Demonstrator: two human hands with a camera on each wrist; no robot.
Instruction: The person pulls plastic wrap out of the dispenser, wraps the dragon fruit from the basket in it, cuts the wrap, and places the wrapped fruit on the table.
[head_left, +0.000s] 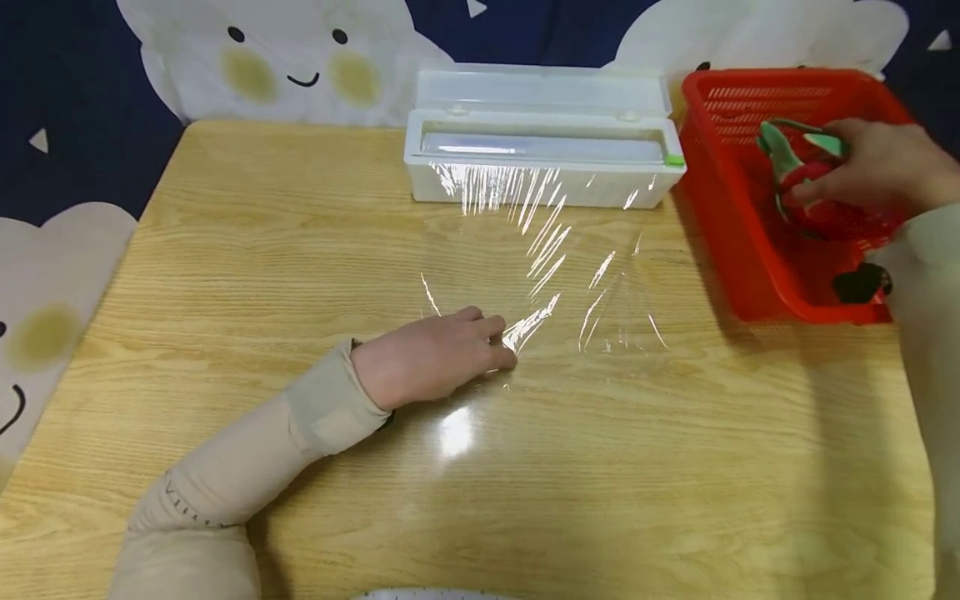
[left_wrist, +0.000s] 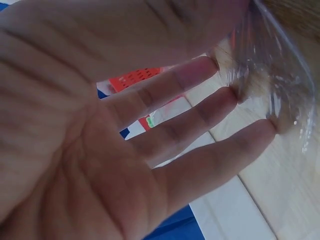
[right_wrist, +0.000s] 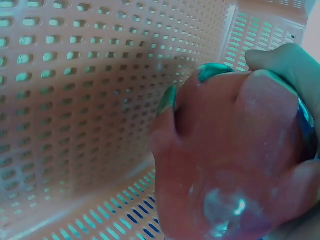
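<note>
In the head view my right hand (head_left: 873,162) grips a dragon fruit (head_left: 806,175) with green scales inside the red basket (head_left: 765,275). The right wrist view shows the fruit's smooth red skin (right_wrist: 220,145), with fingers round its side and the perforated basket wall close by. My left hand (head_left: 435,354) is at the table's middle, at the near part of a sheet of clear plastic wrap (head_left: 551,250). Its extended fingertips touch the crinkled wrap (left_wrist: 295,100) in the left wrist view. The sheet runs from a roll (head_left: 540,148) in a white dispenser box (head_left: 540,187).
The dispenser's translucent lid (head_left: 540,92) stands raised at the back. A dark green object (head_left: 861,283) lies in the near part of the basket. The wooden table (head_left: 600,483) extends toward me, and a white rounded edge (head_left: 431,594) shows at the bottom.
</note>
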